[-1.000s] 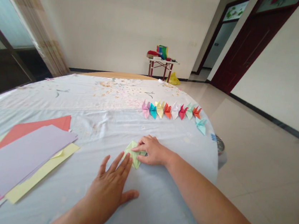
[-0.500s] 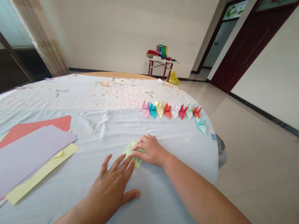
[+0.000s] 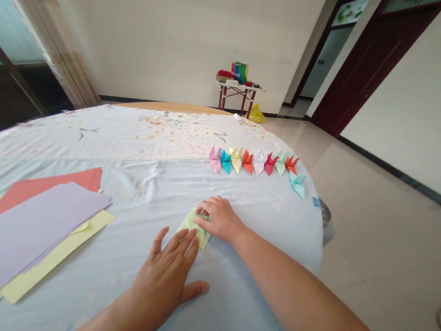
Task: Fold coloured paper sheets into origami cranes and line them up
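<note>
A small piece of folded light green paper (image 3: 187, 221) lies on the cloth in front of me, partly covered by both hands. My left hand (image 3: 168, 274) is open and flat, its fingertips on the near left part of the paper and its thumb stretched out to the right. From the right, my right hand (image 3: 220, 218) reaches over the paper's far right side. Its fingers are curled down, with thumb and forefinger closed at the paper; the exact grip is partly hidden.
Folded paper cranes (image 3: 248, 162) in several colours stand in a row at the far right, with a light blue crane (image 3: 297, 184) nearer the table's edge. Stacked coloured sheets, a purple one (image 3: 41, 230) on top, lie at left. A small side table (image 3: 240, 87) stands by the wall.
My right hand has shifted slightly left and up over the green paper, whose left corner shows a little more. My left hand stays nearly in place. The view has tilted slightly.
</note>
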Tool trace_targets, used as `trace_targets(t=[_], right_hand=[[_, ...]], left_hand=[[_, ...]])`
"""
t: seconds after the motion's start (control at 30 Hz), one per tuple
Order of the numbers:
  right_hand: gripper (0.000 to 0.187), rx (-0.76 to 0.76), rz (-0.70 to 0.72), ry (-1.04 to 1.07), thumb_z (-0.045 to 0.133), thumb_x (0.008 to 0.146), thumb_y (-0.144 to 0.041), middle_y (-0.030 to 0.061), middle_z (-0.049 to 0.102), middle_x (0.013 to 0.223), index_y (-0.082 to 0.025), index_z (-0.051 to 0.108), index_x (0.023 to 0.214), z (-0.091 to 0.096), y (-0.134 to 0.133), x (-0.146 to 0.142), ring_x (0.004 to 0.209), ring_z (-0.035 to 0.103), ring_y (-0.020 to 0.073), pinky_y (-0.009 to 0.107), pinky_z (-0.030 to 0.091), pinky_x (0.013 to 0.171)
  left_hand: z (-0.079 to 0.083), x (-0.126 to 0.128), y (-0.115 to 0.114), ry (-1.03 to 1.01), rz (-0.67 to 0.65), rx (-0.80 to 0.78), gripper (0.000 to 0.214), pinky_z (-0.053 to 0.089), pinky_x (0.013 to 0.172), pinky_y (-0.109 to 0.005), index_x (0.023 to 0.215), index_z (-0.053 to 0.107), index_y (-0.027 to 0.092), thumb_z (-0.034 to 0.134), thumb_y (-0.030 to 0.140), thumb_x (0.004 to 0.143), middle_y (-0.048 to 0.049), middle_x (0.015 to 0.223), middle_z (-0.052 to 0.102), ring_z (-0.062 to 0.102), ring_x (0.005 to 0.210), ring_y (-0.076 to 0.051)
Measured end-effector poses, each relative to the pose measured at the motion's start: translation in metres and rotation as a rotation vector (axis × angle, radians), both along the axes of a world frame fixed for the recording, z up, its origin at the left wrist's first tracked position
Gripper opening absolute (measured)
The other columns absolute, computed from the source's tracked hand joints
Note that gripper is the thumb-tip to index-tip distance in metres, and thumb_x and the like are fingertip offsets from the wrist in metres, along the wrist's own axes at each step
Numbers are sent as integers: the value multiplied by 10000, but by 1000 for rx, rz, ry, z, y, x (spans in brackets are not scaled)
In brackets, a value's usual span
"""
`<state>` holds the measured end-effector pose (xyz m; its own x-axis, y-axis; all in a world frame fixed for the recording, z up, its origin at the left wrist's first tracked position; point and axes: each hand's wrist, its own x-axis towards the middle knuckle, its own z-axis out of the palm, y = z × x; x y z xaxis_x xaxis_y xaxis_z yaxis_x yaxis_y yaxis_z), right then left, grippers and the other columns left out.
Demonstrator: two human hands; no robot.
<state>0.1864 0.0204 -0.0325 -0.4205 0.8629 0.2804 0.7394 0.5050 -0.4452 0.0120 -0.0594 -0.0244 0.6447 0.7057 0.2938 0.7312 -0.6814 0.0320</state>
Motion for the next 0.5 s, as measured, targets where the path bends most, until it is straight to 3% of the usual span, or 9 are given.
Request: trace_targets(t=[0.27,0.5], right_hand=[[170,-5,-1,13,611,754,-338,5,580,786,-202,604,855,-2,2,1,796,487,150,272,312,744],[172,7,-16,4,604,760,-341,7,577,782,-199,602,857,-1,1,0,792,486,150,272,309,738]], left_hand=[[13,0,11,103,101,-263,535,156,994,-575,1083,568,232,483,616,719,-165,1335,434,333,1254,-332],[13,0,13,83,127,-288,545,118,983,-615,1099,570,234,503,608,708,-163,1352,414,245,1294,-355]])
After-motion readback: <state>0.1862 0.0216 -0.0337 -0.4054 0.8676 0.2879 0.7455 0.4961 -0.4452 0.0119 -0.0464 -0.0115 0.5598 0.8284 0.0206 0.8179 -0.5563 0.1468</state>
